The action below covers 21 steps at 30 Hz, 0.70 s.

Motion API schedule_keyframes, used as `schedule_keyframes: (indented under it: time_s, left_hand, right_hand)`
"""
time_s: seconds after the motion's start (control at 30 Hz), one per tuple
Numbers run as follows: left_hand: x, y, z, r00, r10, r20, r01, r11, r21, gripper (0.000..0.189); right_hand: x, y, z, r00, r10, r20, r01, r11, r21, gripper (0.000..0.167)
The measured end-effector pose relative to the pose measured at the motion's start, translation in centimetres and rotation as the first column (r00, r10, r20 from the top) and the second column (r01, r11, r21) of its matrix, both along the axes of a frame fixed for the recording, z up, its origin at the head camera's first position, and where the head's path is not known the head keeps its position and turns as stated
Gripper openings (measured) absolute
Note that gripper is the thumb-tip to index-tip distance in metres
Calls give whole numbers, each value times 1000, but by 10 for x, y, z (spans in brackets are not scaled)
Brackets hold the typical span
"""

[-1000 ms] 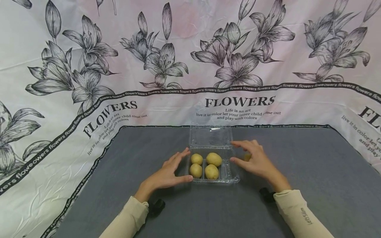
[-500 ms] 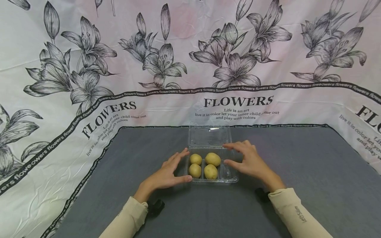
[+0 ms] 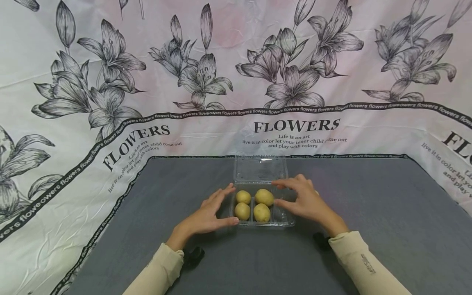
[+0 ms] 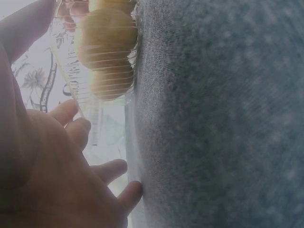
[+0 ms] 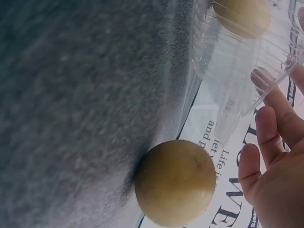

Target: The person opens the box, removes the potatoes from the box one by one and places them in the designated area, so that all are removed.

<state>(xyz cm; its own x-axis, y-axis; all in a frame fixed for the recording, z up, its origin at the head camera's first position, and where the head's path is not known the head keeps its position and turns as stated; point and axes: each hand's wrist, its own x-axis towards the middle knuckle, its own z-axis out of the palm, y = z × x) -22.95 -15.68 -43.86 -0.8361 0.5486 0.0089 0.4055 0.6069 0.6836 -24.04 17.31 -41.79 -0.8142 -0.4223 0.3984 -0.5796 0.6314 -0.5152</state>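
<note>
In the head view a clear plastic clamshell container (image 3: 283, 223) stands with its hinged lid (image 3: 261, 169) raised at the back. Several yellow potatoes (image 3: 264, 197) sit in its left and middle compartments. My left hand (image 3: 206, 215) is spread along the container's left side, thumb at the front corner and fingertips by the back one. Over the right compartment reaches my right hand (image 3: 306, 200), thumb tip close beside a potato and no object visible between thumb and fingers. A single potato (image 5: 175, 183) lies on the table by the right hand in the right wrist view, hidden by that hand in the head view.
A grey cloth covers the table (image 3: 236, 262). Behind it hangs a white and pink curtain (image 3: 221, 90) printed with lilies and lettering. Black wrist devices (image 3: 194, 257) show under both sleeves.
My right hand has moved left from the container's right edge to over its right compartment. The potato on the table has gone out of sight behind it. The left hand keeps its place.
</note>
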Motion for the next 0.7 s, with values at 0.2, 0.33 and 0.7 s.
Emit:
schedule_keyframes:
  time_s: [0.2,0.33,0.7]
  left_hand:
    - [0,0,1,1000,5,-8,-5,1000,-6,92]
    - [0,0,0,1000,5,-11,-5,1000,-6,92]
    - [0,1,1,1000,2,0,-2,1000,-5,92]
  right_hand:
    - [-3,-6,1,1000,20,-8,-20,1000,17,52]
    - [-7,-9,-1,999,27,-24,-27,999,24,51]
    - [-11,-17,-2,999,29,-23,-28,999,40,49]
